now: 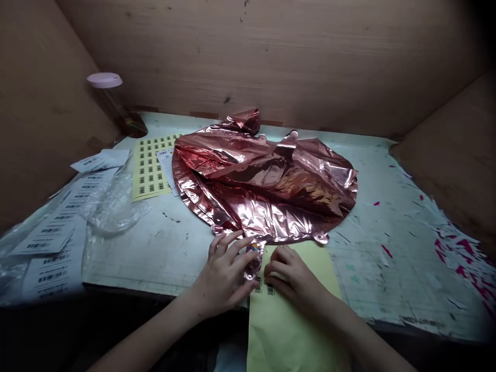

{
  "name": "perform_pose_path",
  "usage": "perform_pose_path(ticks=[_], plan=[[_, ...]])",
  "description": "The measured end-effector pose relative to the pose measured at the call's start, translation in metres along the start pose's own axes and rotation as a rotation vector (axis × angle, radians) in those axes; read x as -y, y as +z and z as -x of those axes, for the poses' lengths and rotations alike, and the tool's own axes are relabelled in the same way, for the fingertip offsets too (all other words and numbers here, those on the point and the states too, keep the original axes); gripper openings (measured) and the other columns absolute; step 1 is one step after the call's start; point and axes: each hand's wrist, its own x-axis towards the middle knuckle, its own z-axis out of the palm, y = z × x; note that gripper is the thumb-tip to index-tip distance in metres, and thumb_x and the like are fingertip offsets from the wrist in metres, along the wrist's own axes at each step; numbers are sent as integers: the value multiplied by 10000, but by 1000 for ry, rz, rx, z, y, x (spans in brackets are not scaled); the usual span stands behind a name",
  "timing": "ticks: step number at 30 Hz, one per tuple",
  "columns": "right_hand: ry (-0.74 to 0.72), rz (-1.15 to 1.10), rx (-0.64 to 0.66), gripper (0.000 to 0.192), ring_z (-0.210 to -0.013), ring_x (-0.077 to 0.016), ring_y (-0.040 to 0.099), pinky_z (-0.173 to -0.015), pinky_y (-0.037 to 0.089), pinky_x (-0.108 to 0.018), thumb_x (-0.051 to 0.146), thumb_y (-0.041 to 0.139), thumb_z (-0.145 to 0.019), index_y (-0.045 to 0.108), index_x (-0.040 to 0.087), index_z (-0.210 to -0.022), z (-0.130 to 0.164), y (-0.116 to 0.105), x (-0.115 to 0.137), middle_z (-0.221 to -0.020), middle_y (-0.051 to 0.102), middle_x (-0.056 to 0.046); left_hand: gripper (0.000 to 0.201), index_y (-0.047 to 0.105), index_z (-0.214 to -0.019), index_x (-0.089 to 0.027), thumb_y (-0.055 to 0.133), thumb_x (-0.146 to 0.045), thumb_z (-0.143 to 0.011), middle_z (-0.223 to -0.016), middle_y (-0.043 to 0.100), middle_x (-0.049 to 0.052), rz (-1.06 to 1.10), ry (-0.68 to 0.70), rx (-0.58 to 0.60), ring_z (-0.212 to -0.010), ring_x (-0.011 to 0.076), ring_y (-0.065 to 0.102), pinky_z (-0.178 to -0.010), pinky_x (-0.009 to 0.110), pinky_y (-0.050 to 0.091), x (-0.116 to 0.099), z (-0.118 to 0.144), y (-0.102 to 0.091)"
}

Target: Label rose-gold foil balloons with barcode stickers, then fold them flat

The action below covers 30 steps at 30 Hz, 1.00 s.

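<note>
A crumpled rose-pink foil balloon (267, 181), uninflated, lies across the middle of the table. Its narrow tail (253, 258) points toward me, between my two hands. My left hand (228, 271) is open, its fingers spread at the balloon's lower edge and over the tail. Curled fingers of my right hand (290, 274) press at a yellow sheet of barcode stickers (294, 330), beside a couple of printed barcodes. That sheet hangs over the table's front edge. The right fingertips are partly hidden, so a loose sticker in them cannot be made out.
At the left lie white barcode labels (64, 222), clear plastic wrap (112, 201) and another yellow sticker sheet (149, 178). A clear tube with a pink lid (104, 80) stands in the back left corner. Pink and white scraps (465, 258) lie at the right. Cardboard walls (271, 62) enclose the table.
</note>
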Motion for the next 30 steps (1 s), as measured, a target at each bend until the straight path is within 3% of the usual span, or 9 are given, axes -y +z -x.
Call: perform_pose_path(ticks=[4,7,11,15,17,19,24,27,30], plan=[[-21,2,-15,98,-842,-201,510,-734,450,-349,242,592,-937,653,220,-864,1,1,-3,-864,547,-46,407,545,-1305,-213,574,-325,-915,-1372,557,96,-37,16,105,-1294,293,445,-1098,508,284,9,-25,-7],[-39,-7,-36,97,-841,-199,515,-732,454,-349,243,586,-941,659,221,-880,2,2,-4,-882,541,-53,482,433,-1430,-227,504,-308,-960,-1377,534,121,-84,-39,191,-1175,281,550,-995,470,419,19,-55,-15],[-42,-29,-34,89,-851,-200,525,-729,464,-351,238,573,-949,660,220,-950,3,1,-6,-901,537,-64,634,234,-1540,-291,487,-404,-970,-1516,359,175,-219,-166,267,-1163,370,564,-947,549,452,44,-107,-20],[-77,-39,-53,96,-844,-201,528,-714,466,-346,229,562,-954,655,220,-928,4,1,-7,-888,540,-62,706,194,-1549,-348,497,-535,-938,-1651,-21,95,-283,-175,338,-1414,488,243,-1100,683,206,88,-161,-15],[-86,-43,-65,104,-832,-200,526,-710,465,-346,225,556,-954,646,222,-901,3,1,-7,-878,541,-57,720,190,-1555,-316,425,-608,-940,-1651,-70,80,-314,-203,340,-1461,502,25,-1120,708,27,111,-182,-9],[-84,-45,-63,115,-823,-198,523,-706,461,-348,219,546,-955,635,220,-882,3,0,-6,-870,541,-55,746,175,-1562,-282,370,-645,-941,-1651,-59,93,-348,-238,302,-1464,493,-69,-1111,704,-60,131,-196,-5],[-67,-49,-40,108,-825,-191,520,-719,454,-351,207,530,-965,634,224,-940,4,1,-6,-879,540,-56,756,160,-1562,-207,400,-588,-955,-1647,11,131,-418,-245,71,-1497,398,-27,-1135,649,-79,170,-197,-13],[-73,-55,-45,102,-822,-189,508,-708,439,-345,197,541,-960,629,223,-917,5,2,-8,-874,537,-53,519,405,-1455,-235,426,-435,-977,-1644,109,81,-455,-77,-22,-1507,311,59,-1177,575,-34,191,-179,-29],[-78,-61,-52,98,-826,-186,498,-709,425,-340,183,547,-957,614,214,-891,5,2,-9,-871,531,-48,324,623,-1219,-267,430,-284,-959,-1604,267,39,-475,40,58,-1481,268,184,-1192,525,44,211,-162,-45]])
